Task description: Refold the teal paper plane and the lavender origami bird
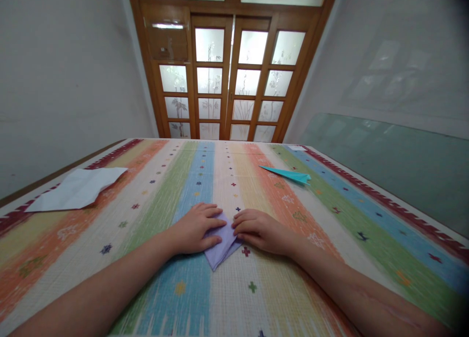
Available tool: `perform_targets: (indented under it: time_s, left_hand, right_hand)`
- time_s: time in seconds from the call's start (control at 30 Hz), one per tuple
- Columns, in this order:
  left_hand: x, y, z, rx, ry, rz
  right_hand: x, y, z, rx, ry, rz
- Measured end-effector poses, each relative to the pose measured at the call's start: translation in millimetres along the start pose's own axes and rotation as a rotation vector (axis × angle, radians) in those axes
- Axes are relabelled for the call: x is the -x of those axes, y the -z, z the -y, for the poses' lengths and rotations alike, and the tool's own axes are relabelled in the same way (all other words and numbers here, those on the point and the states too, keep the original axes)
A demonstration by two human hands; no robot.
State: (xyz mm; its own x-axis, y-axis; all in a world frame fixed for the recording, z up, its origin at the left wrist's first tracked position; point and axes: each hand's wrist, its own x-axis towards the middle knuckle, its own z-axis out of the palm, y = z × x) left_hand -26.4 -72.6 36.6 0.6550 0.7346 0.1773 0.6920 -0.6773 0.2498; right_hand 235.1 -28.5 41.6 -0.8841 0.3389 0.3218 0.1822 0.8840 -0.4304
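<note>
A piece of folded purple paper (219,253) lies on the striped tablecloth, with one pointed corner toward me. My left hand (200,228) rests flat over its left side, fingers stretched out and thumb apart, pressing on the paper. At the paper's right edge is my right hand (261,231), its fingers curled and pinched together on a layer there. Both hands cover part of the sheet, so its upper folds are hidden.
A folded turquoise paper piece (287,174), long and pointed, lies farther off to the right. On the left is a creased white sheet (75,189). A small white paper (297,148) sits near the far right edge. Wooden glazed doors (230,78) stand beyond the table (205,298).
</note>
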Motion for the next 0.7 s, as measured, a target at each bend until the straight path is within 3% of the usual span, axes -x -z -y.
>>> perform_targets:
  time_s: [0.17,0.43,0.7]
  left_hand:
    - [-1,-0.1,-1,-0.019,-0.004,-0.015]
    - [-2,7.3,-18,0.054,-0.17,0.02]
    - [0,8.4,-18,0.148,-0.161,0.037]
  right_hand:
    - [2,3,5,-0.002,-0.006,-0.015]
    - [0,2,3,0.045,-0.068,-0.004]
    - [2,-3,-4,0.033,-0.121,-0.001]
